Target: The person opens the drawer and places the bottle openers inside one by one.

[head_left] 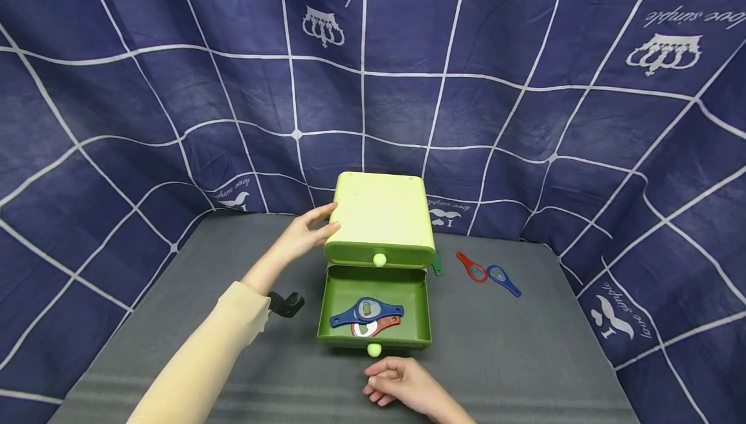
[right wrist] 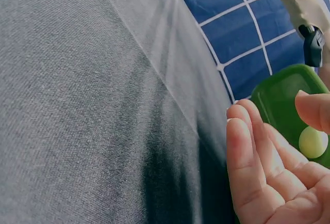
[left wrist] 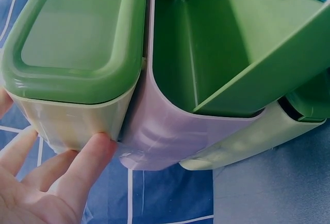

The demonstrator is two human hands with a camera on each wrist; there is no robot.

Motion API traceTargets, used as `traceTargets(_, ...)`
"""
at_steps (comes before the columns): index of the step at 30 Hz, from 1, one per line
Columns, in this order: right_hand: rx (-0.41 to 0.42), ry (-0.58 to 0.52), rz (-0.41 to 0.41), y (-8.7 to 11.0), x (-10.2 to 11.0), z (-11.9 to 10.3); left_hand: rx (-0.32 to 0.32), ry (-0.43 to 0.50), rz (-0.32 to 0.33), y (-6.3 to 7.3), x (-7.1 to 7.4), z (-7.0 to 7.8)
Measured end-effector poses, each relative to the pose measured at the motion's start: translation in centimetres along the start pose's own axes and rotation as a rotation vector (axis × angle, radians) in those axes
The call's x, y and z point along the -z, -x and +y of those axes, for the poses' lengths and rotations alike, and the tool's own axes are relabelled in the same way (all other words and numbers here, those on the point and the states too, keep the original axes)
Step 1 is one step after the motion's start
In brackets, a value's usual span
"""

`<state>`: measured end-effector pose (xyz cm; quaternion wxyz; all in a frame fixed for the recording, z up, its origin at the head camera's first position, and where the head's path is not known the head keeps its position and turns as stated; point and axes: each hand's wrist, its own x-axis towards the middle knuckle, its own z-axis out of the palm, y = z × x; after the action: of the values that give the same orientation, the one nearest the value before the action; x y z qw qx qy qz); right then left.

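Note:
A small drawer cabinet point(head_left: 381, 207) with a pale yellow-green top and green drawer fronts stands on the grey table. Below the shut top drawer point(head_left: 350, 254), a green drawer point(head_left: 414, 291) is pulled out. Inside lie blue magnifying glasses point(head_left: 350, 316) over a red magnifying glass point(head_left: 387, 322). My left hand point(head_left: 300, 236) rests its fingertips against the cabinet's left side; the left wrist view shows the fingers point(left wrist: 85, 167) spread on the casing. In front of the open drawer's round knob point(head_left: 374, 349), my right hand point(head_left: 402, 382) hovers with loosely bent fingers, holding nothing.
Right of the cabinet lie a red magnifying glass point(head_left: 472, 268) and a blue one point(head_left: 504, 279). A green handle point(head_left: 438, 263) shows beside the cabinet's right edge. A blue, white-lined curtain point(head_left: 402, 107) hangs behind. A black strap point(head_left: 285, 305) sits by the left wrist.

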<state>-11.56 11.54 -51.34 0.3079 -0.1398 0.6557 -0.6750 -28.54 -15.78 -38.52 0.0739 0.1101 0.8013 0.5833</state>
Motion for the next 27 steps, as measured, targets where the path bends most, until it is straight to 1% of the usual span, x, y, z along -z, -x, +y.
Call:
traceTargets(2, -0.026, -0.029, 0.014, -0.2, 0.0, 0.1, 0.000, 0.004, 0.001, 0.0, 0.0, -0.1)
traceTargets(4, -0.036, -0.047, 0.022, -0.4, 0.0, 0.1, -0.001, 0.005, 0.000, 0.0, 0.0, -0.1)
traceTargets(10, -0.011, -0.092, 0.006, -1.0, -0.2, 0.3, -0.004, 0.009, -0.003, 0.0, 0.1, -0.2)
traceTargets(18, -0.030, -0.195, 0.015, -1.6, -0.2, -0.2, -0.012, 0.001, -0.001, -0.1, 0.2, 0.0)
traceTargets(27, -0.039, -0.203, 0.026, -1.6, -0.3, -1.0, -0.018, 0.006, -0.016, -0.1, 0.2, -0.2)
